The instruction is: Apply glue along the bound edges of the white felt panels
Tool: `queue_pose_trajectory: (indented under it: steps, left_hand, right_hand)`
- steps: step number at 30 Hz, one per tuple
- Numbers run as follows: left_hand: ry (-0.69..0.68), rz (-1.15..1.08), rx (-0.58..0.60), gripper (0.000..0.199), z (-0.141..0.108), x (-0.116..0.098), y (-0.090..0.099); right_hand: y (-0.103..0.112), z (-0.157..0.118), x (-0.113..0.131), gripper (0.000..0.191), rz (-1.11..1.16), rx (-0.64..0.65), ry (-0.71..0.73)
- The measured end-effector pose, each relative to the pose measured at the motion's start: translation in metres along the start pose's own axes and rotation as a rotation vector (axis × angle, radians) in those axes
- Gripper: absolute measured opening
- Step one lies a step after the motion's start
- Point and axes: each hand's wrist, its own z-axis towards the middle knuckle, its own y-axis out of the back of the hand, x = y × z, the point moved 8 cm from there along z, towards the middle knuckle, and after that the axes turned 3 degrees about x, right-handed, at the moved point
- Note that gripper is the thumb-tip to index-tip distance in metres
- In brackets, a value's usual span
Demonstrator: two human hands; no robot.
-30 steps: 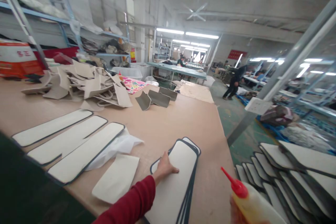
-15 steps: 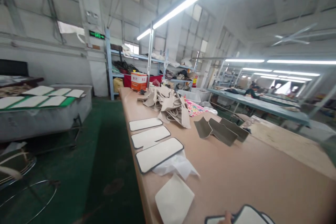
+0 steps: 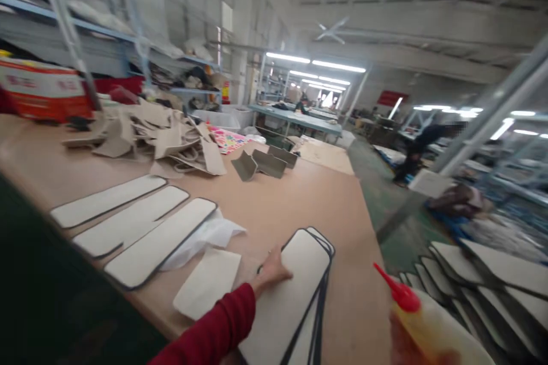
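My left hand point(image 3: 271, 271), in a dark red sleeve, lies at the left edge of the top dark-edged white panel point(image 3: 295, 274) of a small stack; its thumb rests on the panel and the other fingers are partly hidden. At the lower right my right hand point(image 3: 406, 342), blurred, is wrapped round a glue bottle point(image 3: 440, 325) with a red nozzle pointing up and left. Left of my left hand are a pale sheet point(image 3: 209, 282), thin white wrapping point(image 3: 201, 239) and several panels point(image 3: 160, 242) laid side by side.
Beige scraps point(image 3: 166, 137) are piled at the back left of the table point(image 3: 342, 199), near a red and white box point(image 3: 43, 88). Curved grey pieces point(image 3: 269, 163) stand mid-table. More panels point(image 3: 479, 291) are stacked at right. A person point(image 3: 422, 145) bends in the distance.
The view has swung right and down. My left hand and the stack now show more fully, and my right hand with the bottle has come into view.
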Motion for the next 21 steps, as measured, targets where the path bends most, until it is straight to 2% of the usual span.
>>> queue_pose_trajectory:
  steps: [1, 3, 6, 9, 11, 15, 18, 21]
  left_hand:
    - [-0.023, -0.01, 0.057, 0.066, 0.003, -0.005, -0.004]
    - [-0.071, -0.063, 0.148, 0.05, 0.007, -0.015, -0.012]
    - [-0.147, -0.134, 0.222, 0.048, 0.003, -0.038, -0.016]
    - [-0.314, -0.002, 0.313, 0.039, -0.017, -0.076, -0.012]
    - [-0.396, 0.109, 0.385, 0.035, -0.036, -0.1, -0.006]
    - [-0.441, 0.241, 0.508, 0.032, -0.065, -0.135, 0.017]
    - [-0.494, 0.318, 0.548, 0.028, -0.082, -0.158, 0.038]
    - [-0.489, 0.349, 0.566, 0.023, -0.093, -0.175, 0.056]
  right_hand:
    - [0.016, -0.005, 0.014, 0.049, 0.022, -0.074, 0.051]
    - [0.032, -0.012, 0.03, 0.052, 0.078, -0.179, 0.128]
    - [0.027, -0.013, 0.045, 0.052, 0.108, -0.224, 0.187]
    - [0.014, -0.012, 0.074, 0.052, 0.049, -0.231, 0.288]
    - [0.005, -0.012, 0.099, 0.053, -0.003, -0.2, 0.379]
    - [-0.014, -0.009, 0.135, 0.061, -0.103, -0.045, 0.468]
    - [-0.022, -0.009, 0.142, 0.067, -0.154, 0.029, 0.431]
    - [-0.031, -0.011, 0.142, 0.064, -0.194, 0.066, 0.391]
